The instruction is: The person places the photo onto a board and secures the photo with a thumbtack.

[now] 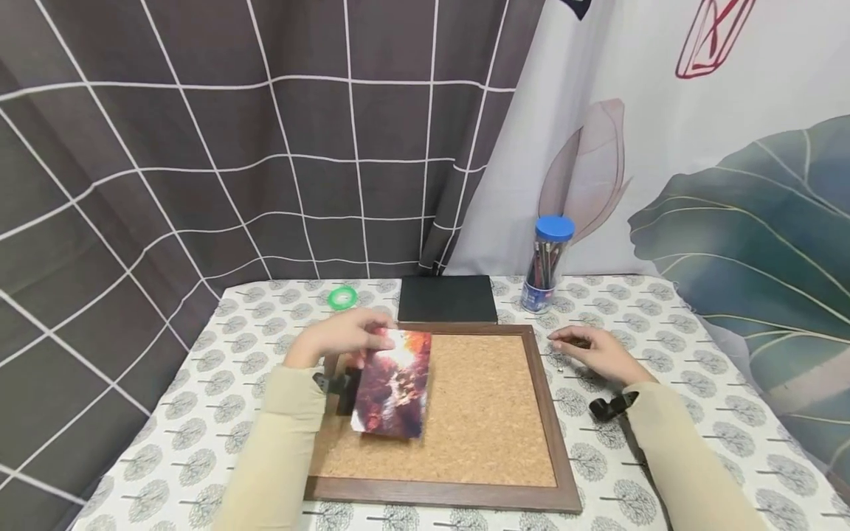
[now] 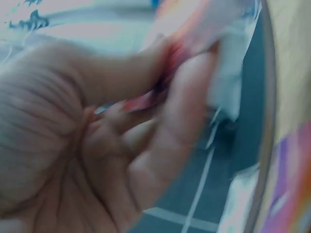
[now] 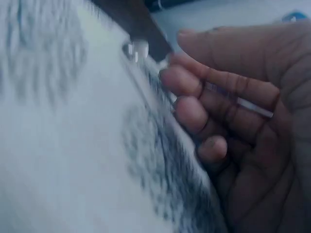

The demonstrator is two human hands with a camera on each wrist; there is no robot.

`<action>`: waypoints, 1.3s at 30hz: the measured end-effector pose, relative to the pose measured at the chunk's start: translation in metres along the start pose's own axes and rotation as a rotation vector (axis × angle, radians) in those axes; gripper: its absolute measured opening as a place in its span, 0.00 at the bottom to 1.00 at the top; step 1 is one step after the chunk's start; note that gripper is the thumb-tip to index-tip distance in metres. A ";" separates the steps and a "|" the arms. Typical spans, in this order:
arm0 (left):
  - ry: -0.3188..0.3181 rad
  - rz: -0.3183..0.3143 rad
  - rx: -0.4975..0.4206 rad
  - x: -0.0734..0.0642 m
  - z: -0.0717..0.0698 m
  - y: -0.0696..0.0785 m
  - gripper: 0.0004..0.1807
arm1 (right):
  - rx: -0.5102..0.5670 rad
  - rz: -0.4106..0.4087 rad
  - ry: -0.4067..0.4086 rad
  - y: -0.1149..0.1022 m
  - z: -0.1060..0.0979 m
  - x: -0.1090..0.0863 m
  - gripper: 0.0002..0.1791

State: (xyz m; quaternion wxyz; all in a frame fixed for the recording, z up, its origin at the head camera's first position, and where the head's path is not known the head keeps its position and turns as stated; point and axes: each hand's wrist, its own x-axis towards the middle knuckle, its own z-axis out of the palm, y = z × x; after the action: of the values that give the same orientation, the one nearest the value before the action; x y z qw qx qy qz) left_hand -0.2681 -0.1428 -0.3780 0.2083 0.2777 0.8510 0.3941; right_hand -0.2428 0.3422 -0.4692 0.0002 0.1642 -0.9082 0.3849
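Observation:
My left hand (image 1: 348, 335) pinches a glossy picture card (image 1: 395, 387) with red, orange and purple tones, thumb against fingers near its upper left. The card hangs over the left part of a wood-framed cork board (image 1: 491, 413). In the left wrist view, the left hand (image 2: 121, 121) and the card (image 2: 177, 53) are blurred. To the right of the board, my right hand (image 1: 598, 352) hovers low over the tablecloth, fingers loosely bent. The right wrist view shows no object gripped in the right hand (image 3: 243, 116); a small shiny clear piece (image 3: 140, 49) lies near its fingertips.
A black flat case (image 1: 447, 299) lies behind the board. A green tape roll (image 1: 334, 302) is at back left, and a blue-lidded clear jar of pencils (image 1: 544, 265) stands at back right. Another colourful picture (image 2: 291, 189) shows at the board in the left wrist view.

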 end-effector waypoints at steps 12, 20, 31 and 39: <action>0.268 0.141 0.221 0.054 0.063 -0.007 0.22 | 0.057 -0.075 -0.084 0.020 -0.004 -0.005 0.06; 0.226 0.143 0.320 0.061 0.069 -0.026 0.26 | 0.077 -0.131 -0.120 0.019 -0.004 -0.002 0.06; 0.211 0.163 0.387 0.065 0.073 -0.033 0.25 | 0.093 -0.218 -0.125 0.017 0.002 -0.011 0.05; 0.214 0.134 0.347 0.063 0.075 -0.035 0.25 | 0.095 -0.232 -0.157 0.016 0.001 -0.008 0.05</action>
State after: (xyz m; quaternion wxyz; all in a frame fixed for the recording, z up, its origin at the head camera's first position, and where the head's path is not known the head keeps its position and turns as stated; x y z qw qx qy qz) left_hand -0.2840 -0.0800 -0.4590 0.0391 0.3220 0.9030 0.2818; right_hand -0.2402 0.3543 -0.4815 -0.0343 0.2976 -0.8611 0.4108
